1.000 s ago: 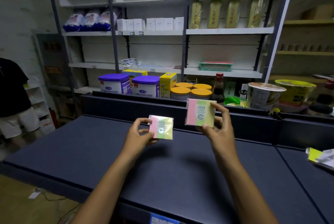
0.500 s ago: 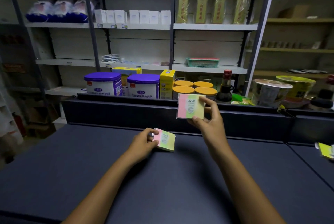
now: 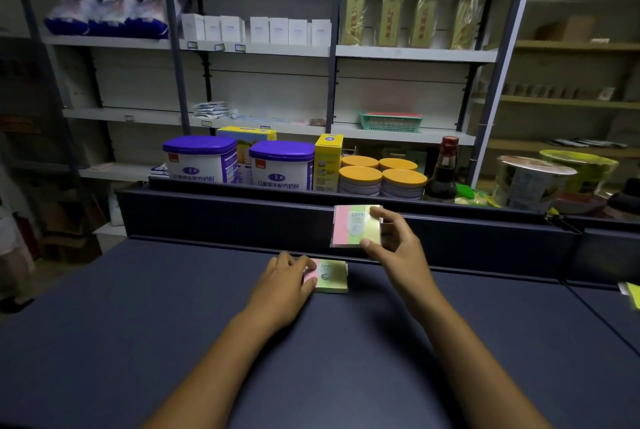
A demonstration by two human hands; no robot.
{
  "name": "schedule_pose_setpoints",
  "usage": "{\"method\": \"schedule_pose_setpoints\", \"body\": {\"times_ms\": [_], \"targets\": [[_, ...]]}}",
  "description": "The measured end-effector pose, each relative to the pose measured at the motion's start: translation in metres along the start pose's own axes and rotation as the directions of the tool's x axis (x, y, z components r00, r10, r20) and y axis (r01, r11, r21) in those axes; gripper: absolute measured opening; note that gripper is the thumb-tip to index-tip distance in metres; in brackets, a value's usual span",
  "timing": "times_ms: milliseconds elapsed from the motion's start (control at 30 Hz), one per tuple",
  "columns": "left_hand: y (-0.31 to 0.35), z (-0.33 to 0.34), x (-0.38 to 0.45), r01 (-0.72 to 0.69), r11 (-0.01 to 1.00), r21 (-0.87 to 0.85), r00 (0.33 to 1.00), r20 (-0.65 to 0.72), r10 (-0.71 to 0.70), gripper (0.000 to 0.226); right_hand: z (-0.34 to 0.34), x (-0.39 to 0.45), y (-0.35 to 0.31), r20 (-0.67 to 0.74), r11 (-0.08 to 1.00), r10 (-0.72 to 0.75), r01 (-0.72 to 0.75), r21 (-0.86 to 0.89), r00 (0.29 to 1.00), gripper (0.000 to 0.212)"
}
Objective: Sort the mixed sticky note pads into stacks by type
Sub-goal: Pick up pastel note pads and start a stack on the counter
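Observation:
A small pink, green and yellow sticky note pad lies flat on the dark counter. My left hand holds its left edge, fingers curled over it. A second pad of the same colours, marked 2209, is upright in the air just above and to the right. My right hand pinches that pad between thumb and fingers, its face turned toward me.
A raised dark ledge runs along the counter's back. Behind it stand purple-lidded tubs, orange-lidded cans, a dark bottle and instant noodle bowls. More yellow paper lies at the far right edge.
My left hand lowered its pad from the air onto the counter. My right hand came down slightly with its pad, nearer the one on the counter.

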State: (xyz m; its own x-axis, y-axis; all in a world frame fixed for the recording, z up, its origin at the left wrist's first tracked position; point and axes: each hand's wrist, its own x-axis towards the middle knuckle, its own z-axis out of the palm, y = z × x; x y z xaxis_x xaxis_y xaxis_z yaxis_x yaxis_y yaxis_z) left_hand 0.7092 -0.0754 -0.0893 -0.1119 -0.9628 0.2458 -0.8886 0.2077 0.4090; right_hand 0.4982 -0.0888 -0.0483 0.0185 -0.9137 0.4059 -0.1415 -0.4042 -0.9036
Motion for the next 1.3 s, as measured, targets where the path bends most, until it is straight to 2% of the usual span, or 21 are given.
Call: {"method": "schedule_pose_setpoints", "body": {"times_ms": [100, 133, 200, 267, 333, 433, 633, 1000, 1300], "targets": [[-0.002, -0.013, 0.004, -0.021, 1.000, 0.005, 1.000, -0.002, 0.021, 0.032, 0.002, 0.000, 0.005, 0.019, 1.000, 0.003, -0.002, -0.027, 1.000, 0.047], [-0.003, -0.019, 0.006, -0.036, 0.998, 0.044, 0.999, -0.033, 0.038, 0.032, 0.003, 0.000, 0.006, 0.024, 0.999, -0.004, 0.005, -0.038, 1.000, 0.047], [-0.009, -0.032, 0.013, -0.059, 0.973, 0.225, 0.986, -0.142, 0.093, 0.035, 0.005, -0.001, 0.009, 0.050, 0.998, 0.002, 0.002, -0.062, 0.999, 0.046], [-0.015, -0.040, 0.017, -0.025, 0.937, 0.349, 0.968, -0.227, 0.111, 0.037, 0.008, -0.003, 0.012, 0.091, 0.994, 0.017, -0.006, -0.113, 0.996, 0.044], [-0.019, -0.039, 0.014, 0.007, 0.926, 0.377, 0.972, -0.219, 0.081, 0.038, 0.012, -0.006, 0.016, 0.129, 0.987, 0.028, -0.007, -0.161, 0.991, 0.041], [-0.021, -0.031, 0.009, 0.002, 0.927, 0.375, 0.981, -0.181, 0.071, 0.039, 0.017, -0.009, 0.020, 0.175, 0.974, 0.049, -0.008, -0.226, 0.983, 0.038], [-0.022, -0.028, 0.006, 0.014, 0.951, 0.309, 0.976, -0.213, 0.055, 0.036, 0.020, -0.011, 0.022, 0.207, 0.959, 0.058, 0.003, -0.285, 0.977, 0.033], [-0.023, -0.029, 0.004, 0.023, 0.972, 0.233, 0.976, -0.214, 0.028, 0.034, 0.023, -0.011, 0.035, 0.228, 0.842, 0.047, 0.084, -0.533, 0.973, 0.032], [-0.019, -0.027, 0.002, -0.001, 0.987, 0.163, 0.985, -0.172, 0.029, 0.030, 0.018, -0.014, 0.036, 0.250, 0.833, 0.072, 0.079, -0.547, 0.965, 0.035]]}}
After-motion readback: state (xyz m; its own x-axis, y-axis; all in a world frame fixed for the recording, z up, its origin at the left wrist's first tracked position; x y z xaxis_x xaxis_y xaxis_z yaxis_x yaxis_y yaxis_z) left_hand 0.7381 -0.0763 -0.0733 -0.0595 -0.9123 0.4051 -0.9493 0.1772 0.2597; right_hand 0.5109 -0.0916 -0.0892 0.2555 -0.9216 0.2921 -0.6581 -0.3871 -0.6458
